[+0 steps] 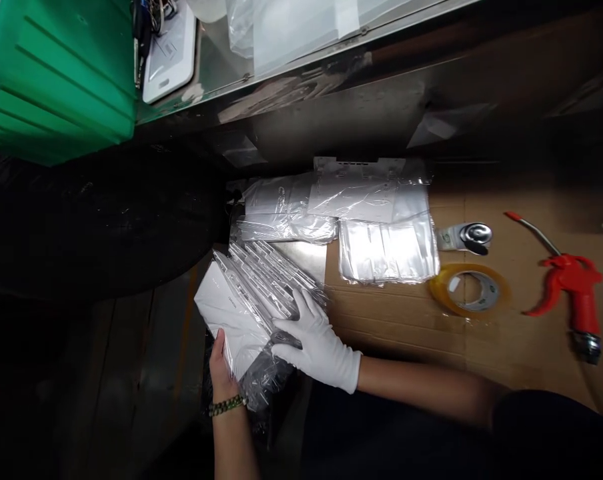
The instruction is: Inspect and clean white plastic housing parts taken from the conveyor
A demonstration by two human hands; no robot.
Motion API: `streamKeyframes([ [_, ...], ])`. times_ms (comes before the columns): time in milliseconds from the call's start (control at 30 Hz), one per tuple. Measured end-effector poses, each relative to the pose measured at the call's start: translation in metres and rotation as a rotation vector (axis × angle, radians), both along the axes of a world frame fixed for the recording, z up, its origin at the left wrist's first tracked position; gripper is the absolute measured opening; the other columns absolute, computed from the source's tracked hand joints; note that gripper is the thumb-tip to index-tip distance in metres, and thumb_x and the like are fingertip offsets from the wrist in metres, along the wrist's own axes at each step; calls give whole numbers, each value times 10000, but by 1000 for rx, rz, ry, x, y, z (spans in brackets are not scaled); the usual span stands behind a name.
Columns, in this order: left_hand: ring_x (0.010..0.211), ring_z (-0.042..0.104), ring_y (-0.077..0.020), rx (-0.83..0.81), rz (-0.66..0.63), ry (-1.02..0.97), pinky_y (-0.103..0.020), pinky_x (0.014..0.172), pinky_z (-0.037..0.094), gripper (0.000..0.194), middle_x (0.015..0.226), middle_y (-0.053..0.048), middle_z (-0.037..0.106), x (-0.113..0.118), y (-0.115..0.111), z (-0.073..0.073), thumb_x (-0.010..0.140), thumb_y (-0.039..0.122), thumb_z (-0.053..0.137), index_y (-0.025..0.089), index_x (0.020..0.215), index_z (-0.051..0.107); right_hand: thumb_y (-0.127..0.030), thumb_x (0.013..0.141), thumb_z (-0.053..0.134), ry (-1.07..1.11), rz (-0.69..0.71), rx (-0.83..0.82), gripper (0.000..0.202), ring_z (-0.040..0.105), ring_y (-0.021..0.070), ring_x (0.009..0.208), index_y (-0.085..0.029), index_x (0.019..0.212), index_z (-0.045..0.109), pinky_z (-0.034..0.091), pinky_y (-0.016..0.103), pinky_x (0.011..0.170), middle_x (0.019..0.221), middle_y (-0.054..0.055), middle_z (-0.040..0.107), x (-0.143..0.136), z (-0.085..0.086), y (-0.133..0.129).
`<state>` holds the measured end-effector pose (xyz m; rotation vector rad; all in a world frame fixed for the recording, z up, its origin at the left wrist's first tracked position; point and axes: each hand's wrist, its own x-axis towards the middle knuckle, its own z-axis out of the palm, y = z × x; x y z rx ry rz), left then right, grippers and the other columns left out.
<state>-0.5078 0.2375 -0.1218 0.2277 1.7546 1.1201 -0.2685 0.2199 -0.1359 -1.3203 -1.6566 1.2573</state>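
A row of white flat panels in clear plastic bags (261,280) leans in a fanned stack near the bench's left end. My left hand (222,367), bare and with a green bead bracelet at the wrist, is closed on the front bagged white panel (231,313). Its thumb lies on the panel's face; the other fingers are hidden behind. Over the right side of the stack rests my right hand (316,343) in a white glove, fingers spread. Loose clear plastic (271,373) bunches beneath the two hands.
Behind lie clear bags (389,253) and a bagged white panel (356,193). To the right are a tape roll (446,303), a small shiny metal item (476,233) and a red air blow gun (579,280) on cardboard. A green bin (66,80) sits on the upper shelf.
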Motion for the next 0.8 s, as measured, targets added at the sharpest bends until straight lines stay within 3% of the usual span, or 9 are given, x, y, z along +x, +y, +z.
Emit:
streamKeyframes([
  [233, 1153, 695, -303, 11, 11, 59, -432, 1086, 530, 462, 1177, -102, 755, 7, 5, 5, 971, 386, 583, 180, 1381, 638, -581, 958, 572, 12, -44, 39, 497, 336, 351, 1457, -270, 1338, 648, 326, 604, 1206, 1506, 133, 418, 1, -3, -1],
  [500, 1319, 590, -286, -29, 59, 125, -389, 1125, 503, 350, 1227, -46, 743, -13, 4, -7, 929, 364, 642, 217, 1236, 724, -514, 931, 647, 98, -73, 51, 585, 358, 328, 1464, -257, 1445, 538, 270, 619, 1240, 1482, 125, 475, -4, -8, -4],
  [700, 1420, 484, -321, -90, 73, 133, -424, 1141, 494, 341, 1244, -19, 742, -18, 4, -8, 931, 415, 611, 242, 1196, 738, -493, 914, 646, 232, -63, 2, 793, 405, 311, 1465, -255, 1578, 284, 194, 573, 1290, 1573, 118, 433, -6, -8, -4],
  [800, 1442, 455, -324, -115, 61, 149, -419, 1137, 498, 324, 1232, -5, 747, -18, 5, -7, 926, 459, 605, 260, 1136, 752, -493, 911, 622, 253, -50, 31, 861, 398, 315, 1473, -307, 1612, 159, 220, 546, 1291, 1583, 91, 432, -8, -8, -6],
])
